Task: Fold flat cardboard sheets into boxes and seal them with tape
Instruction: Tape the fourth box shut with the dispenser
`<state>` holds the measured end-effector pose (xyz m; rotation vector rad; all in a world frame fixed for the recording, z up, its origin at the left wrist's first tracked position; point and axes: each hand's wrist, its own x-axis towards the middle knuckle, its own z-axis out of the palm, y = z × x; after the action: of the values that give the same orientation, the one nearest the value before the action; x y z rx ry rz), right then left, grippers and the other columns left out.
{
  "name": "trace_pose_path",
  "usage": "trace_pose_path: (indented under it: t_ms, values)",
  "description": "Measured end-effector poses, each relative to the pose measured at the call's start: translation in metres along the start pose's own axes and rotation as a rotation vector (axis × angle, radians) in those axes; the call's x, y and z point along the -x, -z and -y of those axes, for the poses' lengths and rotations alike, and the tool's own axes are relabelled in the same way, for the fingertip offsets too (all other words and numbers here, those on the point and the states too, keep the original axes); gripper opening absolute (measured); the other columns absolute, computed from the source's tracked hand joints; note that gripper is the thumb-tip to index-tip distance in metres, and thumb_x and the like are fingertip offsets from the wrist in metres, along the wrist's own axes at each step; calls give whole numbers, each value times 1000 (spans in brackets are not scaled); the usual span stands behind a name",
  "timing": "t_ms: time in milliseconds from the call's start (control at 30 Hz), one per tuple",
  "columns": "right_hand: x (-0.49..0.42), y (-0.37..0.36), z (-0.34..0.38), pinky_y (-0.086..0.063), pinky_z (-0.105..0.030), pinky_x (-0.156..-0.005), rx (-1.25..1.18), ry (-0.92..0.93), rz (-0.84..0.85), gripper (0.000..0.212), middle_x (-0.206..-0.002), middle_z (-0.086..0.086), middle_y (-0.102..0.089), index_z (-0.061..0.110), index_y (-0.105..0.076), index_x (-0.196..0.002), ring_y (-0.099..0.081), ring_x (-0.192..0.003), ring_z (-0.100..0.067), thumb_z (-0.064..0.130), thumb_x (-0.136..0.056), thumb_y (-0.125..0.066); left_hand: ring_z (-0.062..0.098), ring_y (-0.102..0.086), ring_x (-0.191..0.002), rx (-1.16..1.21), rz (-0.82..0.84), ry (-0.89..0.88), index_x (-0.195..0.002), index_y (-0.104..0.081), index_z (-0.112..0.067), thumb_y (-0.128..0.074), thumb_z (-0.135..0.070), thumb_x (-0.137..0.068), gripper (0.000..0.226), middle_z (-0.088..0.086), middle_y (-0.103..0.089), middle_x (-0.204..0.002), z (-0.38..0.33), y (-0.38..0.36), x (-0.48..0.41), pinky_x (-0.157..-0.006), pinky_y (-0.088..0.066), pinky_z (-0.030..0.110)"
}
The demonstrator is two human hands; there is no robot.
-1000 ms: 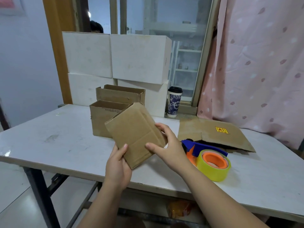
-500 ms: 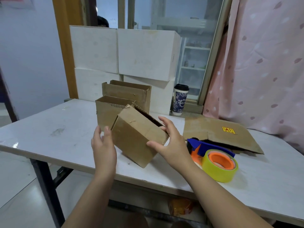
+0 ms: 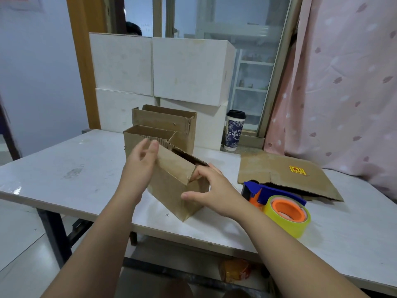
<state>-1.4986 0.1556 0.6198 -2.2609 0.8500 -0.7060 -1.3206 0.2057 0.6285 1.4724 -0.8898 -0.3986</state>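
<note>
Item: half-formed box (image 3: 171, 188), brown cardboard, standing tilted on the table (image 3: 64, 160) between our hands, top flaps open.
- Our right hand (image 3: 211, 191) grips its right end, thumb on the near face and fingers curled in under a flap.
- Our left hand (image 3: 139, 166) is open, fingers loosely extended at the box's upper left edge. It is blurred, so we cannot tell whether it touches.

Item: tape dispenser (image 3: 279, 203), blue and orange with a yellow roll, just right of our right hand.

Item: flat cardboard sheets (image 3: 285, 175), beyond the dispenser.

Item: two open boxes (image 3: 162, 121), behind our left hand.
</note>
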Motion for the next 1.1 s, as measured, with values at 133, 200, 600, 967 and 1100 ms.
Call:
trace_pose_path:
  t_ms: [133, 200, 600, 967, 1100]
  values:
    - [-4, -6, 4, -28, -35, -112, 179, -6, 9, 54, -128, 12, -41, 31, -53, -123, -26, -132, -16, 53, -77, -71, 13, -31, -129, -119, 24, -35, -132, -49, -38, -35, -54, -95, 43, -1, -23, -147, 1, -4, -3, -107, -26, 36]
    - [-4, -9, 6, -28, -28, -109, 257, -25, 50, 63, -129, 7, -31, 27, -50, -130, -21, -130, -14, 57, -78, -68, 20, -15, -141, -305, 51, -139, -121, -57, -43, -31, -56, -94, 39, -6, -17, -152, -1, -5, -4, -113, -16, 44]
    - [-3, -25, 10, -33, -26, -99, 238, 23, -25, 45, -127, 6, -19, 34, -49, -123, -19, -131, -16, 46, -83, -66, 10, -39, -115, -788, 1, -287, -62, -66, -23, -45, -23, -90, 35, -15, -55, -121, -24, 14, 3, -91, -18, 34]
    - [-9, -21, -4, -47, -28, -89, 267, 116, -179, 75, -138, 12, -7, 31, -32, -118, -44, -105, -19, 43, -65, -83, 9, -42, -112, -1036, 451, -273, -97, -69, -33, -32, -29, -94, 37, -20, -36, -141, -20, 38, 13, -91, -45, 35]
    - [-9, -18, -6, -41, -20, -86, 195, 92, -210, 79, -141, 8, -10, 27, -32, -116, -42, -99, -11, 36, -61, -88, 18, -51, -117, -1088, 388, -140, -92, -65, -36, -34, -42, -91, 32, -6, -8, -157, -27, 36, 19, -76, -44, 28]
